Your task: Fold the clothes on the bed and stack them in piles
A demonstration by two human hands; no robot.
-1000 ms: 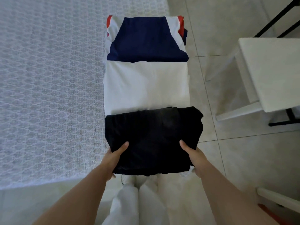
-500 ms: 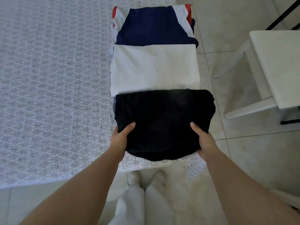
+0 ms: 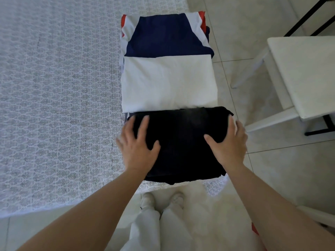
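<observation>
My left hand and right hand lie flat, fingers spread, on the soft folded black garment at frame centre. Just above it sit a smooth white folded shirt and a navy one, on the lacy textured bedspread.

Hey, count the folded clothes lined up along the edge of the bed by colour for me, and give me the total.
Black: 1, the folded black garment nearest the person, under both hands
White: 1, the folded white garment in the middle
Navy with white and red: 1, the folded navy garment farthest away
Total: 3
</observation>
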